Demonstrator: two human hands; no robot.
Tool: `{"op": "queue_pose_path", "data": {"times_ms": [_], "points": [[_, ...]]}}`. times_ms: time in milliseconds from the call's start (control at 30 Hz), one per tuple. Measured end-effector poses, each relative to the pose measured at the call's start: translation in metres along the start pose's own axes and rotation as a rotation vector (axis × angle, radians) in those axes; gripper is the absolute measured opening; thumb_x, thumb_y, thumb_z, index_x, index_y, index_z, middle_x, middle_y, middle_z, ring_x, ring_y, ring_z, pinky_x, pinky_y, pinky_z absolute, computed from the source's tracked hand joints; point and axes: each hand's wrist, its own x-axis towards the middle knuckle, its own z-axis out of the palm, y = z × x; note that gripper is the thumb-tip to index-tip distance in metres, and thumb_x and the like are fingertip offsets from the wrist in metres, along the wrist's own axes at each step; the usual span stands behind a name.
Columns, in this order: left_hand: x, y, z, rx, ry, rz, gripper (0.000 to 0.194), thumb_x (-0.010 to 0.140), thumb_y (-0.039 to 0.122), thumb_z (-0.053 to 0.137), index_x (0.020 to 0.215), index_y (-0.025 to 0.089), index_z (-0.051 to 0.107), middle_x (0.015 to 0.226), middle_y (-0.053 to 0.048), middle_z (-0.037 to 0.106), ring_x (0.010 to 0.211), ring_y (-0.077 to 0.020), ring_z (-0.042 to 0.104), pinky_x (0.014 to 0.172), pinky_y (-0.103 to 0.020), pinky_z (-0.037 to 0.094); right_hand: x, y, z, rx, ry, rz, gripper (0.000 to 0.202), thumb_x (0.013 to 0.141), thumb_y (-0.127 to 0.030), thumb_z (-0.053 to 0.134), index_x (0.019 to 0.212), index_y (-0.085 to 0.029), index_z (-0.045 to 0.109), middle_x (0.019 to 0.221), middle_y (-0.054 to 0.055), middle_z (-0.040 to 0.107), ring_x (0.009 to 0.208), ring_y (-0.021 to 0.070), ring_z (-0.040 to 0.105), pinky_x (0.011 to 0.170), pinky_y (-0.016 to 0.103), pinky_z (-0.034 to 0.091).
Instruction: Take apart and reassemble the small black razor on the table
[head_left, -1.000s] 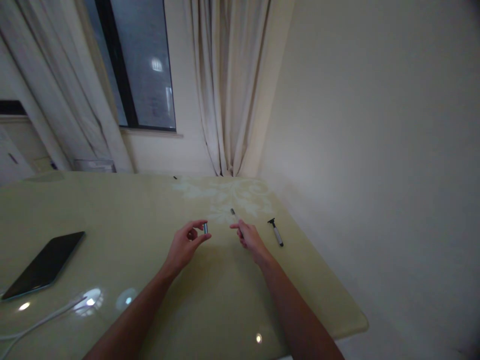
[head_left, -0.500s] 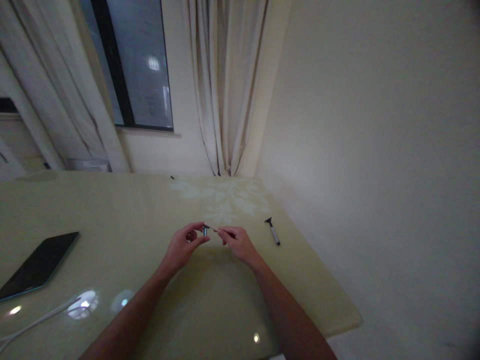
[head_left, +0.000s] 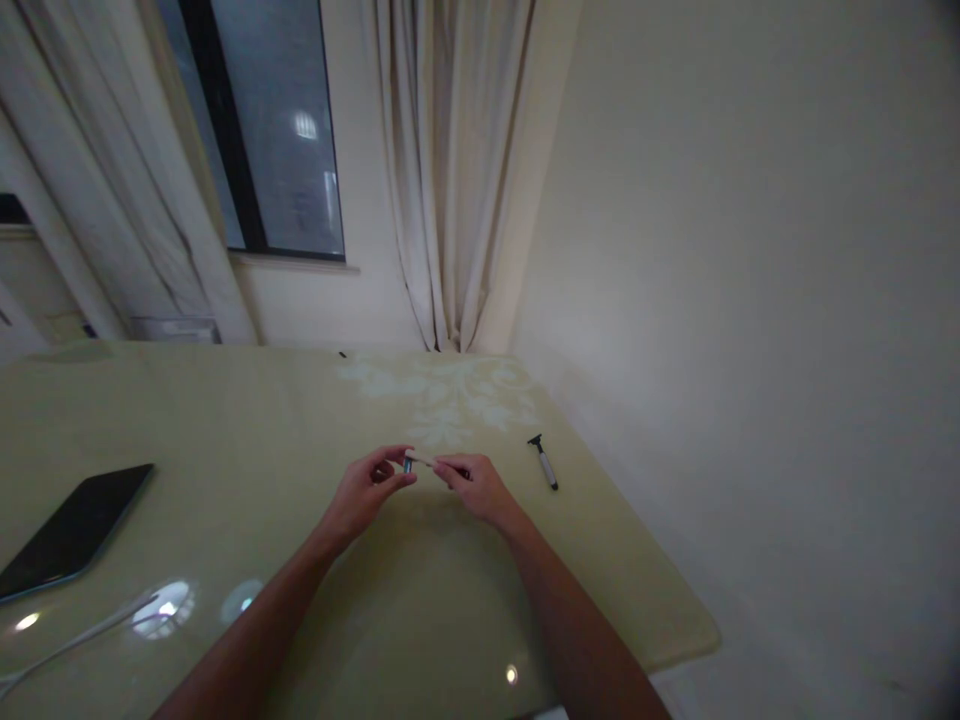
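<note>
Between the thumb and fingers of my left hand (head_left: 367,490) is a small blue-and-dark rectangular piece, like a razor cartridge (head_left: 408,463), held upright. My right hand (head_left: 472,485) pinches a thin pale stick (head_left: 422,459). The stick's far end reaches the top of the small piece; whether it touches is too small to tell. Both hands are just above the table, close together. To the right of my right hand lies a razor (head_left: 544,464) with a grey handle and a black head pointing away from me.
The glossy pale-green table (head_left: 247,430) has a floral pattern at its back. A dark tablet (head_left: 79,528) lies at left, with a white cable (head_left: 82,638) nearer me. A tiny dark object (head_left: 343,354) is at the far edge. A wall (head_left: 712,300) borders the table's right side.
The pale stick's tip has shifted slightly left at the small piece, and more of the stick shows. Otherwise both hands keep their grips; the razor lies still.
</note>
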Motion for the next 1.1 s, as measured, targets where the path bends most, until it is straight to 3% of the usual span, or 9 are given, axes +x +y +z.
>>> {"op": "queue_pose_path", "data": {"times_ms": [333,533,800,1100], "points": [[-0.001,-0.001,0.0,-0.02,0.017,0.015,0.046,0.07,0.044,0.079,0.107,0.018,0.075,0.062,0.006,0.056,0.056,-0.0131,0.051,0.056,-0.025,0.042,0.0,0.0,0.002,-0.071,0.08,-0.061,0.033,0.1,-0.038,0.056,0.109,-0.018,0.081,0.085,0.006,0.072,0.076,0.0189,0.061,0.074,0.028,0.043],[0.0,-0.002,0.0,-0.019,0.011,0.021,0.047,0.073,0.042,0.077,0.114,0.019,0.075,0.074,0.002,0.064,0.059,-0.0125,0.052,0.059,-0.025,0.044,-0.001,0.006,0.001,-0.118,0.008,-0.113,0.031,0.101,-0.037,0.058,0.113,-0.019,0.08,0.093,0.008,0.075,0.082,0.0192,0.063,0.078,0.028,0.045],[0.0,0.001,-0.002,-0.021,0.036,0.014,0.048,0.071,0.043,0.077,0.111,0.017,0.075,0.076,0.001,0.066,0.06,-0.0131,0.052,0.059,-0.025,0.044,-0.003,-0.001,-0.004,-0.087,-0.075,-0.108,0.028,0.101,-0.035,0.059,0.11,-0.019,0.08,0.088,0.005,0.073,0.076,0.0166,0.06,0.071,0.026,0.043],[-0.002,0.0,0.002,-0.017,-0.003,0.018,0.047,0.069,0.044,0.079,0.108,0.017,0.077,0.065,0.005,0.057,0.058,-0.0132,0.052,0.059,-0.026,0.043,0.001,0.011,-0.003,-0.175,0.068,-0.095,0.028,0.102,-0.038,0.06,0.111,-0.02,0.08,0.086,0.005,0.071,0.076,0.016,0.06,0.073,0.027,0.043]]}}
